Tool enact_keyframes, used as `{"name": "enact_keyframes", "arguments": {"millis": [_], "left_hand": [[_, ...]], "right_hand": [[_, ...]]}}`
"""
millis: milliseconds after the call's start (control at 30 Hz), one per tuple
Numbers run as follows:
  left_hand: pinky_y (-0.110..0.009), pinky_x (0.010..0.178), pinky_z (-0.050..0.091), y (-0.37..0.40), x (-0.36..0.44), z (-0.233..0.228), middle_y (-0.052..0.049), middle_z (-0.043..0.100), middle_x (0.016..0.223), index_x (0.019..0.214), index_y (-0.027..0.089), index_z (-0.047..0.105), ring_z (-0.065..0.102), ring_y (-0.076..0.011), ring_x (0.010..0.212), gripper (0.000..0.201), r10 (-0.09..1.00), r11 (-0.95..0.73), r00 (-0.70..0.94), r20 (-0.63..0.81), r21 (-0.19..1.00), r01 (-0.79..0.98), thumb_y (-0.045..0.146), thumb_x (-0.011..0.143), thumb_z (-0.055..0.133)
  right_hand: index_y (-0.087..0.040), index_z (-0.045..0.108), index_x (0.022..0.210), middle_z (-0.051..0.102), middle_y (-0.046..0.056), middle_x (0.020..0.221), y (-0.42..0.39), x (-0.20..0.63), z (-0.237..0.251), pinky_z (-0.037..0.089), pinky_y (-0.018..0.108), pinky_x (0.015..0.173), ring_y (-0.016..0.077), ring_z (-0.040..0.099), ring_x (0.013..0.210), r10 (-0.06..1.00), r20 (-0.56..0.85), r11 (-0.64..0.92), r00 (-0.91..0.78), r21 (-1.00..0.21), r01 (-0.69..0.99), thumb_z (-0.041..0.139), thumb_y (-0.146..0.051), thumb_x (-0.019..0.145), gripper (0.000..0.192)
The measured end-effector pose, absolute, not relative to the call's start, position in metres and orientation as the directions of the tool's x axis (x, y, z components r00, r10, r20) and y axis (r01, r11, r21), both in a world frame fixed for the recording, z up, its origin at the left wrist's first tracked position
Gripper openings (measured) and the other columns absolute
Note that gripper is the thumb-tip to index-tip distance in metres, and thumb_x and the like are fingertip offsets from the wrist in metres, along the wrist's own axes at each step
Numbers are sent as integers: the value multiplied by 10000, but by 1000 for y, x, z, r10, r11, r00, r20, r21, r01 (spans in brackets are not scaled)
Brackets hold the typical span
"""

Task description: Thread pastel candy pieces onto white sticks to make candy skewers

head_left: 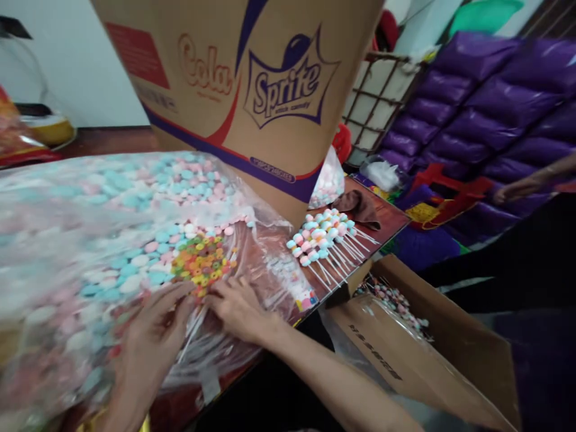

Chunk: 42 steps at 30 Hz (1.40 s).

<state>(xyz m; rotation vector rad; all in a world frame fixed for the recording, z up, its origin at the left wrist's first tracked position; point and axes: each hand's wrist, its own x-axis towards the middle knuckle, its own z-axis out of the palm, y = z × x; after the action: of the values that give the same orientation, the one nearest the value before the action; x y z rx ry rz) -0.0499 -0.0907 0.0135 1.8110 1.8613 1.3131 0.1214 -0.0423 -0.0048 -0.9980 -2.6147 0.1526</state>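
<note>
Both hands are working at the clear candy bag point(112, 240) — left hand point(150, 336) and right hand point(236, 309) are pinching plastic beside the multicoloured candy rings point(204, 261). Finished lollipop sticks point(326, 240) are lying nearby.

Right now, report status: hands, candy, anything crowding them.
Left hand and right hand both down on the clear plastic bag, fingers at the multicoloured ring candies. Pastel lollipop sticks lie apart to the right. Printed cardboard box looms close behind.

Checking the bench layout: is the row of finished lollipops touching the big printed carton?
Apart. The head view shows bare red tabletop between the lollipops and the carton.
</note>
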Motion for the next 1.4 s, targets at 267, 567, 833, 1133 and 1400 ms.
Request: {"name": "enact_keyframes", "arguments": {"millis": [267,567,833,1133,1400], "left_hand": [[-399,1038,539,-80,-40,4,-60,713,1187,1066,252,731,660,-245,1154,278,888,-243,-124,443,680,692,422,911,576],[-368,930,594,-96,3,1,-58,713,1137,1063,263,728,699,-215,1040,209,895,-325,-17,446,679,658,313,940,567],[-405,799,595,-109,71,-17,-102,656,982,1081,246,687,658,-259,911,308,931,-350,195,308,602,718,101,913,473],[-310,671,467,-104,32,4,-22,584,706,759,209,557,549,-157,678,252,948,7,-258,186,799,602,232,978,435],[-249,565,423,-103,-42,50,45,593,673,804,191,571,499,-116,595,144,735,50,-672,93,980,191,316,874,573]], "right_hand": [[-240,612,1286,623,69,1297,-55,135,-6,504,315,896,209,599,1068,540,400,842,-741,-271,467,565,-157,945,355],[-215,673,1167,685,120,1129,-65,228,-6,502,428,833,279,612,975,832,512,456,-215,-409,791,570,-140,925,273],[-194,715,929,688,88,866,-67,222,-30,488,355,727,231,598,792,798,481,575,-363,-426,699,431,-88,956,304],[-217,575,753,611,50,726,-45,153,-25,450,336,698,219,576,715,844,328,514,-424,-721,465,415,-223,972,272],[-176,646,1065,697,64,1054,-39,74,13,507,319,949,190,631,1029,781,350,526,-516,-814,244,461,-143,972,209]]}}
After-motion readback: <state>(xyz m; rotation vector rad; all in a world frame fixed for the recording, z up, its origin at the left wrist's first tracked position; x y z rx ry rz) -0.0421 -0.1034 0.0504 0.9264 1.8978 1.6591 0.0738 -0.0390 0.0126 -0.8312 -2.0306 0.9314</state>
